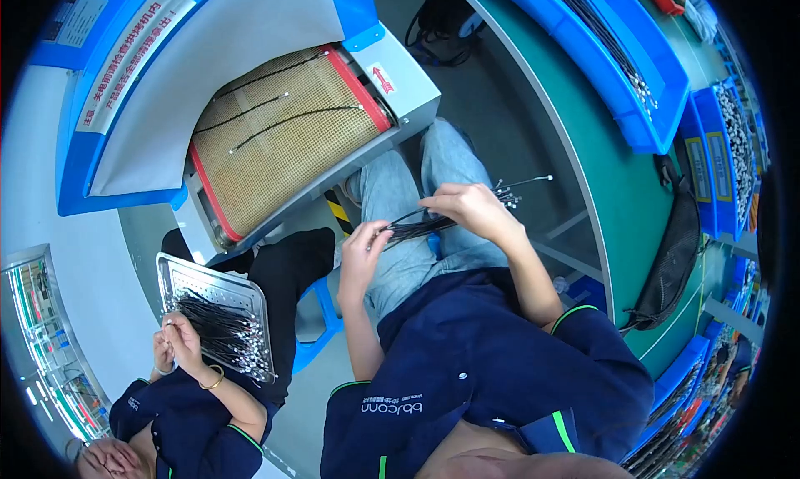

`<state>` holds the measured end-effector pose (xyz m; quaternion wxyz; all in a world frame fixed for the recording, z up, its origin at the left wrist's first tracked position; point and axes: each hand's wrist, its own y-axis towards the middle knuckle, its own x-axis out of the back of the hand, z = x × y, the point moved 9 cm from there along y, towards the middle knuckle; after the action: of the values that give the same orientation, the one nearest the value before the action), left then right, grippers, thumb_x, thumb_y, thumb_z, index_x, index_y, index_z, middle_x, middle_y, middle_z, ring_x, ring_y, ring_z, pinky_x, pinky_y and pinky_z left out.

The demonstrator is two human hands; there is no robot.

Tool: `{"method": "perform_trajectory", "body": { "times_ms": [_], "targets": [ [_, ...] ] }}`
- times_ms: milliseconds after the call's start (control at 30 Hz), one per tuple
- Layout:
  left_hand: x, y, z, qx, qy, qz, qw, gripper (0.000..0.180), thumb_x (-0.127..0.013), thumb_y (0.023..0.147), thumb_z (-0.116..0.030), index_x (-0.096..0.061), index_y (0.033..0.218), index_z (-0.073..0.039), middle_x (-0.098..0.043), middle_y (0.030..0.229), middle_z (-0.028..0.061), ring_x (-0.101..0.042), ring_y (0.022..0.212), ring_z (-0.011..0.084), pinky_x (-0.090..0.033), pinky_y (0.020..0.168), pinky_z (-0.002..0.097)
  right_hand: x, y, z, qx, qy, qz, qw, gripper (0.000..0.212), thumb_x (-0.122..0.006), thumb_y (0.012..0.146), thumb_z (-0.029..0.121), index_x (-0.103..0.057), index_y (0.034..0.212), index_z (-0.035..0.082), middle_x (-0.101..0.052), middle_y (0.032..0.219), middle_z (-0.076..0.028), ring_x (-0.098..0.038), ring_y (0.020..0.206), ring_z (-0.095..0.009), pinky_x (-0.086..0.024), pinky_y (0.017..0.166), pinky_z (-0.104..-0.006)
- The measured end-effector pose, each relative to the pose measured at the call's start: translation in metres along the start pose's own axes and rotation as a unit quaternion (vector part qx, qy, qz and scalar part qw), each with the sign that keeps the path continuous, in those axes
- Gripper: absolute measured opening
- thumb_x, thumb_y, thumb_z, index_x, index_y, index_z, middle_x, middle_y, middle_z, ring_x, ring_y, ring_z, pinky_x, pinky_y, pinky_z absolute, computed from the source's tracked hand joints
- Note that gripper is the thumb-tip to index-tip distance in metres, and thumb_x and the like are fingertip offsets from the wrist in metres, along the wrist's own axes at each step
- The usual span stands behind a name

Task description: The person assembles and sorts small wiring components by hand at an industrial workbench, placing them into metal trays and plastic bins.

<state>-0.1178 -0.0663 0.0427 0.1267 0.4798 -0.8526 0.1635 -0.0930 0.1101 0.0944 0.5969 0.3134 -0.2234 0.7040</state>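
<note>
Bundle of black cables (421, 227) is held in the air above the lap of the person, between the two hands. The left hand (362, 250) is almost closed: its thumb and fingers grip the near-left end of the bundle. The right hand (471, 208) is curled over the other part, with thumb and index finger pinched together. Small whitish connectors (510, 198) come out beyond this hand, and one cable reaches farther than the others. Below are the light blue jeans (390, 183).

At the left, a co-worker has a metal tray (200, 276) filled with similar cables; the hands of the co-worker (179, 339) are close together above it. In front, three black cables (247, 112) lie apart on the mesh belt (292, 167) of a machine. At the right, a green desk (602, 175) carries a black mesh bag (672, 262) and a blue bin (598, 83) with more cables.
</note>
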Motion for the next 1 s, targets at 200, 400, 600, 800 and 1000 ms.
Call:
{"method": "perform_trajectory", "body": {
  "times_ms": [200,400,600,800,1000],
  "targets": [
    [-0.015,0.002,-0.019,-0.041,0.063,0.040,0.996,0.013,-0.063,0.086,-0.009,-0.065,0.094,0.000,-0.061,0.077,0.0120,-0.061,0.065,0.0226,-0.046,0.059,0.0298,-0.007,-0.002,0.008,0.046,0.003,0.005,0.999,0.023,-0.064,0.078,0.012,-0.069,0.101,0.011,-0.062,0.080,-0.005,-0.063,0.072,-0.024,-0.050,0.061,-0.0346],
    [-0.028,0.007,-0.029,-0.052,0.036,0.046,0.997,0.013,-0.066,0.084,-0.010,-0.065,0.092,0.000,-0.062,0.079,0.0137,-0.061,0.068,0.0272,-0.047,0.060,0.0339,-0.012,-0.002,0.017,0.092,0.022,-0.012,0.995,0.020,-0.067,0.078,0.014,-0.069,0.098,0.011,-0.062,0.081,-0.002,-0.063,0.069,-0.022,-0.051,0.059,-0.0327],
    [-0.011,0.005,-0.034,-0.089,0.139,-0.013,0.986,0.013,-0.068,0.081,-0.009,-0.067,0.091,0.000,-0.063,0.077,0.0106,-0.060,0.068,0.0231,-0.047,0.063,0.0318,-0.002,-0.005,0.000,0.056,0.033,-0.027,0.997,0.013,-0.066,0.080,0.019,-0.069,0.090,0.010,-0.063,0.080,-0.002,-0.063,0.068,-0.023,-0.050,0.058,-0.0335],
    [-0.008,0.009,-0.045,-0.148,0.144,-0.050,0.977,0.011,-0.066,0.082,-0.007,-0.067,0.089,0.000,-0.062,0.083,0.0108,-0.058,0.076,0.0256,-0.047,0.068,0.0339,0.005,-0.003,-0.005,0.041,0.030,-0.040,0.998,0.011,-0.068,0.078,0.013,-0.070,0.089,0.009,-0.066,0.083,-0.003,-0.064,0.067,-0.023,-0.051,0.059,-0.0317],
    [-0.011,0.007,-0.023,-0.085,0.095,-0.005,0.992,0.013,-0.066,0.084,-0.009,-0.065,0.093,0.000,-0.061,0.083,0.0117,-0.059,0.074,0.0250,-0.047,0.067,0.0337,0.009,-0.002,0.009,0.112,0.026,-0.062,0.991,0.014,-0.068,0.078,0.012,-0.071,0.092,0.010,-0.065,0.084,-0.003,-0.064,0.067,-0.021,-0.051,0.058,-0.0312]
  ]
}}
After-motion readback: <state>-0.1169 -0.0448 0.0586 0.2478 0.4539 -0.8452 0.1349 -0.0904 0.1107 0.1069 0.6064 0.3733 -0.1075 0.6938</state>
